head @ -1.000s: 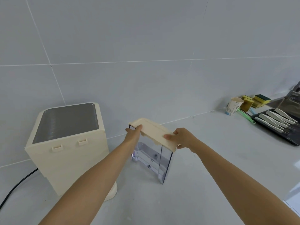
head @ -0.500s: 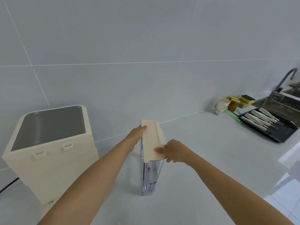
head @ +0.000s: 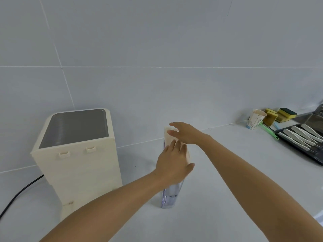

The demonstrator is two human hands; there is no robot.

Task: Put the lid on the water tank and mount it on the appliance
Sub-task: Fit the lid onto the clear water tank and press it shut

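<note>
A clear plastic water tank (head: 170,194) stands upright on the white counter, seen end-on. Its cream lid (head: 168,138) lies on top of it. My left hand (head: 173,165) rests flat on the near part of the lid, fingers stretched out and thumb off to the right. My right hand (head: 187,132) lies flat over the far end, fingers extended to the left. Both hands hide most of the lid. The cream appliance (head: 78,165) with a grey metal top stands to the left, its back with two small hooks facing the tank.
A black power cord (head: 19,193) runs left from the appliance. At the far right by the wall stand a paper cup (head: 256,119), yellow sponges (head: 279,114), a green-handled tool (head: 268,131) and a black tray (head: 295,154) holding several white utensils.
The lid has come down from a tilted hold onto the tank. The tank now stands end-on to me. Both hands let go of the lid's ends and lie flat on top.
</note>
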